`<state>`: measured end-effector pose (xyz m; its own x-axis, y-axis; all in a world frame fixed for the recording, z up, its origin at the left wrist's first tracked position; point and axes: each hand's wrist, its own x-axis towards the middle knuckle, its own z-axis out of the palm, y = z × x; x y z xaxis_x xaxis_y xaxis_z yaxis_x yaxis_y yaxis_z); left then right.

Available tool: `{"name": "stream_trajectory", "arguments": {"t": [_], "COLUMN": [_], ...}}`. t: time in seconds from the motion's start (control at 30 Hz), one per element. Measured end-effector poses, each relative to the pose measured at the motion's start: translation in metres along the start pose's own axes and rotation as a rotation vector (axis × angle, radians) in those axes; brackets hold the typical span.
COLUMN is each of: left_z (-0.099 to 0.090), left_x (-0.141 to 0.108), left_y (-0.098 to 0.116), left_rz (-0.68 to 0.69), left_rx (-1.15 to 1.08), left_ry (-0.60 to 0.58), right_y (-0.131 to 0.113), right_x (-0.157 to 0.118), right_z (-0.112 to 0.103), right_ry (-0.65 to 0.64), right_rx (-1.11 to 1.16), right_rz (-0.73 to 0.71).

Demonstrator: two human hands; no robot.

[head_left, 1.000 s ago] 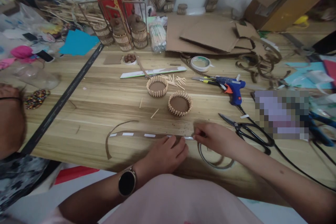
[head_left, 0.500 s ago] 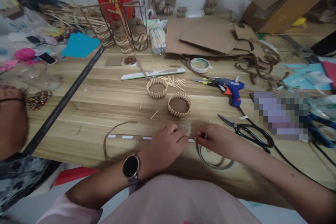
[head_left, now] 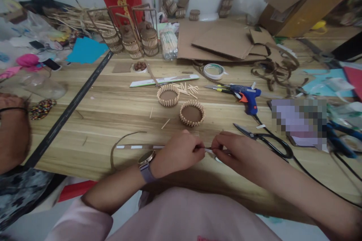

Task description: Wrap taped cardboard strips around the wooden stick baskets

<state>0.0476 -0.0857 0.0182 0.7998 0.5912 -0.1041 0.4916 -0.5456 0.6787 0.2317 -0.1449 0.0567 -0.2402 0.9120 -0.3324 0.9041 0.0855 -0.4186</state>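
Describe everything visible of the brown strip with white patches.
The narrow brown strip, seemingly card, carries spaced white patches. Its left part lies roughly straight on the wooden table. The left hand hides its middle; that hand and the right hand pinch it farther right. Whether the thin curl at its left end belongs to it, I cannot tell.

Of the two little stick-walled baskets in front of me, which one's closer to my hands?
The right-hand basket, nearer the scissors; the left-hand one sits farther back, beside the loose sticks.
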Motion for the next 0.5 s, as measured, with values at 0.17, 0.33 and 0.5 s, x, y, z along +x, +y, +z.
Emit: {"name": "stream_trajectory", "arguments": {"t": [0.17,0.33,0.5], "left_z": [-0.002,-0.005,-0.010], "left_x": [0.001,0.002,0.000], "left_y": [0.008,0.009,0.008], "left_rz": [0.030,-0.023,-0.048], "left_rx": [0.025,0.035,-0.076], "left_ry": [0.030,0.144,0.259], "right_y": [0.000,0.002,-0.003], "right_x": [-0.001,-0.007,-0.015], "right_z": [-0.002,0.000,0.008], "right_ry": [0.026,0.144,0.282], "right_rx": [-0.001,-0.017,0.088], "right_rz": [-0.064,-0.066,-0.052]}}
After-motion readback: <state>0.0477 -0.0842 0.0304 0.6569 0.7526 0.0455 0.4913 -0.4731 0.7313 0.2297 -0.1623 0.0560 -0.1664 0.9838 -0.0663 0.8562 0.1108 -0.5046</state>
